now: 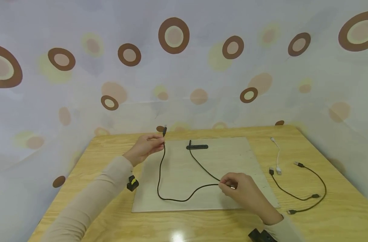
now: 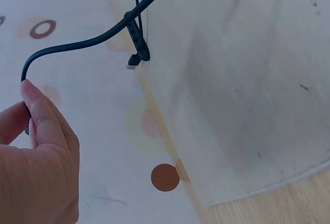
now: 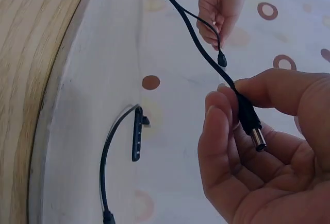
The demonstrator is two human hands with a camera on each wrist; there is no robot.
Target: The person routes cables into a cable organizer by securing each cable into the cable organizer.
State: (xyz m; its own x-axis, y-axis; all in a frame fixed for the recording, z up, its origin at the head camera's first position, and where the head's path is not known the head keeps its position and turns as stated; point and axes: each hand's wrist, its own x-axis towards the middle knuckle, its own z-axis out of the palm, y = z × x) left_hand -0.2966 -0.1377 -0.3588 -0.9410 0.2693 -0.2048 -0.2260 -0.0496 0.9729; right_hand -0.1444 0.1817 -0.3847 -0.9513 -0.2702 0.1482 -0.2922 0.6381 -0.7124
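My left hand (image 1: 146,147) is raised over the far left of a pale board (image 1: 184,174) and pinches a black cable (image 1: 160,168) just below its plug (image 1: 164,131), which points up. The cable sags in a loop to my right hand (image 1: 241,190). There, thumb and fingers pinch its other end, a black barrel plug (image 3: 251,121) with a round silver tip. At the board's far side lies a black slotted cable clip (image 1: 199,147). A second black cable (image 1: 202,165) sits across the clip's left end and runs toward my right hand; its near connector (image 3: 108,217) shows apart from that hand.
Right of the board, on the wooden table (image 1: 308,148), lie a short white cable (image 1: 278,153), a short black cable (image 1: 285,190) and a longer curved black cable (image 1: 324,185). A dotted cloth (image 1: 202,77) hangs behind and at the sides.
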